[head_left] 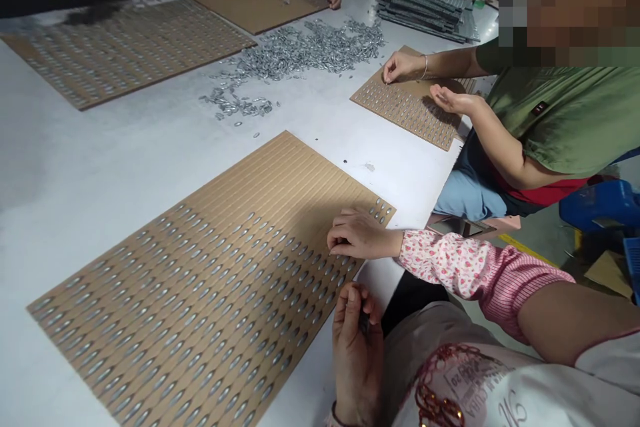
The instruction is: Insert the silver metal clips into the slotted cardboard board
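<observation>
A brown board [287, 167] lies tilted across the view on the table before me, its face ruled with parallel grooves. Rows of small spindle-shaped metal pieces [240, 257] sit along the grooves, while the far part shows bare grooves. Over the board's right side is my right hand [363, 233], in a pink patterned sleeve, its fingers curled together; whatever they pinch is hidden. My left hand [357, 347] is closed, palm up, beside the board's near right edge. Something dark shows between its thumb and fingers, seemingly a few of the metal pieces.
A loose heap of metal pieces [300, 50] spreads across the white table [150, 153]. Co-workers' hands are over other boards [407, 103] at the right and back. Stacked grey trays [425, 10] stand at the back right. Blue bins [600, 203] are on the floor.
</observation>
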{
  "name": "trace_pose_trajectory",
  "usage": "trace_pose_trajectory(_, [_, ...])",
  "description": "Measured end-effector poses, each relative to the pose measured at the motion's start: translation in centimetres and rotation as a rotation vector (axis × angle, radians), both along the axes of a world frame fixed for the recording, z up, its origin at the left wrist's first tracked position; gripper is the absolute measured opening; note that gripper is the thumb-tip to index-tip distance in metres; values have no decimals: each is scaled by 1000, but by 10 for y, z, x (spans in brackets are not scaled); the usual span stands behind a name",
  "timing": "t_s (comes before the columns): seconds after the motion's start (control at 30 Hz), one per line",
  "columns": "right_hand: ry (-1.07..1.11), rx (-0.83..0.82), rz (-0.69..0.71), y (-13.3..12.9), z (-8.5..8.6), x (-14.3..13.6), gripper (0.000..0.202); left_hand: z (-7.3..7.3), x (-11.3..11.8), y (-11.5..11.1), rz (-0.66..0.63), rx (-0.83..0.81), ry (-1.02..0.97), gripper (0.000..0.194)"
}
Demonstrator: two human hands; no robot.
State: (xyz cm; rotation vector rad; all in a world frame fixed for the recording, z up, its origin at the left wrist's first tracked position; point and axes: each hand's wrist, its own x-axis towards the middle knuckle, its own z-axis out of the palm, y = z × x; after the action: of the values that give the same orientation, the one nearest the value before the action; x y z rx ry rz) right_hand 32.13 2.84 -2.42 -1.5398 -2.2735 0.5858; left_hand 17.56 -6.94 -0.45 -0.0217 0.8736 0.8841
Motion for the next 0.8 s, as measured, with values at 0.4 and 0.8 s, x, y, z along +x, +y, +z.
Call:
trace_pose_trajectory(0.4, [77, -43, 125, 3, 2, 15, 21, -3, -1, -3, 34, -60, 25, 19])
trace_pose_trajectory(0.8, [258, -3, 145, -3, 9, 17, 23, 1, 2, 3, 68, -107, 43, 21])
